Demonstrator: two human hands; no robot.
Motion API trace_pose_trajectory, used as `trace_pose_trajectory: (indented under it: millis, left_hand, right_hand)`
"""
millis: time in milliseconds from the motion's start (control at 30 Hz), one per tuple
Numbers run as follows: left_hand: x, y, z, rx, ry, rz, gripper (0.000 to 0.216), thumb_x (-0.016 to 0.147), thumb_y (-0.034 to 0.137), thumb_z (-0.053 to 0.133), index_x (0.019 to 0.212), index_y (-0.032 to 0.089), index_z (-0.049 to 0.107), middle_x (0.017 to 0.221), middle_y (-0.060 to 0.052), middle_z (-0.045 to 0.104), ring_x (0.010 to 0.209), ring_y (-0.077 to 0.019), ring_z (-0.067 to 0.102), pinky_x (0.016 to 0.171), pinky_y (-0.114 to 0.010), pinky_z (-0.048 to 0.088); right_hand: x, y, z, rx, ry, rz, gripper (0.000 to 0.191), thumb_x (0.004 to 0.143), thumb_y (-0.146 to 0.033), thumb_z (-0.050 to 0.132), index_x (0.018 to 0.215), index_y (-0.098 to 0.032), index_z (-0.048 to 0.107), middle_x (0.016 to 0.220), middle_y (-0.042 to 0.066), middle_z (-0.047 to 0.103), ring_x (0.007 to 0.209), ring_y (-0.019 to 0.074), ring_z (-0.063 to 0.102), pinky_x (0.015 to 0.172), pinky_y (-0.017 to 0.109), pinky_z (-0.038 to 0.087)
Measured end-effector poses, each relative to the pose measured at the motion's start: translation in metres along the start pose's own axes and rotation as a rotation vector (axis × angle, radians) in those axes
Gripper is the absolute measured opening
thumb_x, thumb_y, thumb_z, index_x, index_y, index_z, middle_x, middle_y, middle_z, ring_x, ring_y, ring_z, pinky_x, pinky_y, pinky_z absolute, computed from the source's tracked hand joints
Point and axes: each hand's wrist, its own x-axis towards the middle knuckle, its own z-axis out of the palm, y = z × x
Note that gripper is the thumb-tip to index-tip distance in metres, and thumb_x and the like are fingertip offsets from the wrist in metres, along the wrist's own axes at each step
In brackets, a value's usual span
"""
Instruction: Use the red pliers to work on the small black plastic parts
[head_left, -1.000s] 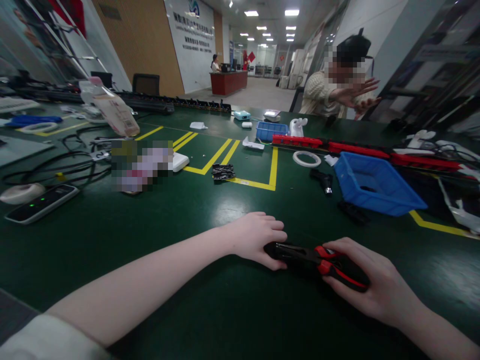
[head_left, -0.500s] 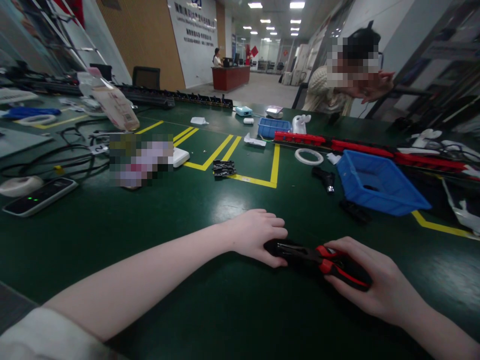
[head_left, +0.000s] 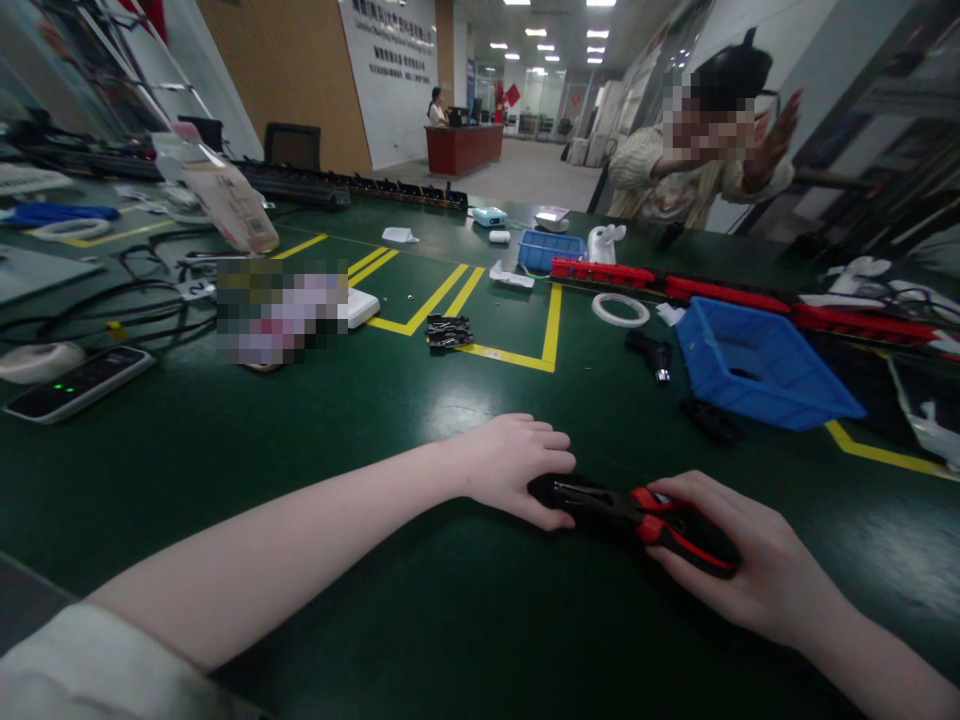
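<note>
Red-and-black plier-type hand tool (head_left: pixel 637 515) flat on dark green matte tabletop (head_left: pixel 300 440), near front edge; unmoved over last second. Left hand (head_left: pixel 517 468): fingers together, pinching black nose, as before. Right hand (head_left: pixel 739 555): fingers curled around handles. Reads as static hold. Beyond: blue plastic bin (head_left: pixel 761 365), yellow tape lines (head_left: pixel 510 357). Person opposite (head_left: pixel 675 170) has raised a hand. Open office hall behind.

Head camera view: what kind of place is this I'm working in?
Probably an assembly or workshop bench in a large open hall: a green table marked with yellow tape lines, a blue parts bin, a red-and-black hand tool in the right hand, and a reception desk far behind.
</note>
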Motion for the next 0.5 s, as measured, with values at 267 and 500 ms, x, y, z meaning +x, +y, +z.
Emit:
trace_pose_trajectory:
  millis: [267, 500]
  left_hand:
    - [0.0002, 0.0007, -0.0007, 0.019, 0.005, 0.004, 0.038, 0.080, 0.054, 0.061, 0.079, 0.016, 0.058, 0.079, 0.000, 0.057, 0.072, -0.0146, 0.052, 0.062, -0.028, 0.036]
    - [0.0002, 0.0007, -0.0007, 0.006, -0.009, -0.005, 0.038, 0.080, 0.054, 0.060, 0.080, 0.017, 0.058, 0.081, -0.001, 0.057, 0.073, -0.0150, 0.053, 0.063, -0.028, 0.036]
  right_hand:
    - [-0.0005, 0.0000, 0.0009, -0.022, 0.017, -0.024, 0.032, 0.080, -0.037, 0.059, 0.108, -0.023, 0.057, 0.097, 0.008, 0.064, 0.083, 0.0196, 0.064, 0.068, 0.032, 0.053]
    - [0.0004, -0.0010, 0.0010, -0.036, 0.003, -0.038, 0.031, 0.080, -0.036, 0.058, 0.108, -0.023, 0.056, 0.096, 0.007, 0.065, 0.081, 0.0192, 0.064, 0.067, 0.032, 0.054]
